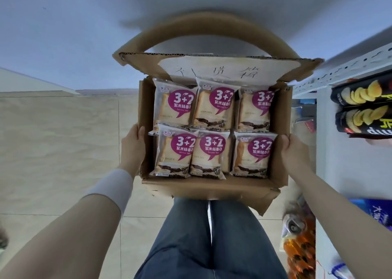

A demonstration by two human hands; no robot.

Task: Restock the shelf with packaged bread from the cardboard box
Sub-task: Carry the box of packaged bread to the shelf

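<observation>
Box: carried in front of the body, flaps open.
Bread: six packs flat inside, two rows of three, long axes running near to far.
Left hand: grasping the box's left wall, thumb over the rim.
Right hand: grasping the right wall the same way.
Shelf: right of the box, so the right hand is nearer.
Next move: probably needs the box rested or one hand freed; the right-side packs are closest to the shelf.

Softly and evenly lit, cool in tone, without hard shadows. Sharp at centre on the bread packets, with faint sheen on the wrappers. Smeared by motion along the far flap of the cardboard box. Bent by fisheye toward the edges, blurred at the shelf on the right.
</observation>
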